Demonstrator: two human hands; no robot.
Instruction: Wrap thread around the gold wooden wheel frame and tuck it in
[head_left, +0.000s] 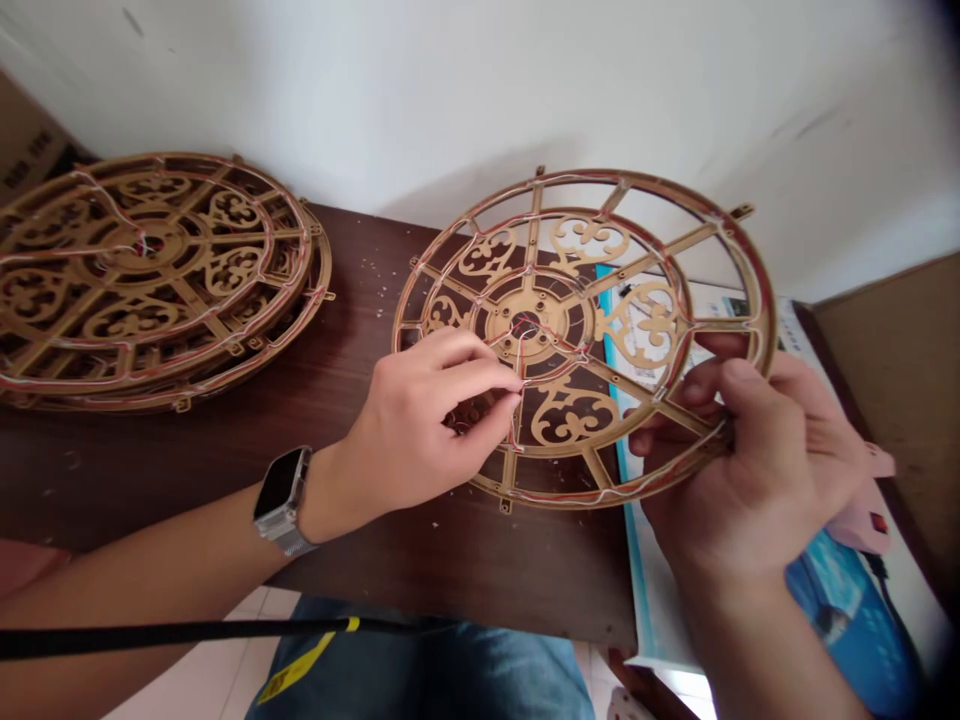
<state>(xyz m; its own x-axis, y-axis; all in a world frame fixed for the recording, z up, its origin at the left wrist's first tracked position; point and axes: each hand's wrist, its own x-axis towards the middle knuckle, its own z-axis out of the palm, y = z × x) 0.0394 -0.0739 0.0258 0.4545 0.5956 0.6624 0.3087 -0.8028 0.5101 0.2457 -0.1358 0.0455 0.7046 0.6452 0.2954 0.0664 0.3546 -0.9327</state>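
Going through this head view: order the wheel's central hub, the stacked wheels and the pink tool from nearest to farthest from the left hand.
1. The central hub of the gold lattice wheel: just past the fingertips of the left hand.
2. The stacked lattice wheels: to the left, on the table.
3. The pink tool: at the far right.

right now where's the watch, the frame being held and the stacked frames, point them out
Smartwatch (279, 483), head view, point on its dark screen
Held fretwork frame (504, 322), head view, point on its central hub ring
Stacked fretwork frames (112, 252), head view, point on the top frame's central hub ring
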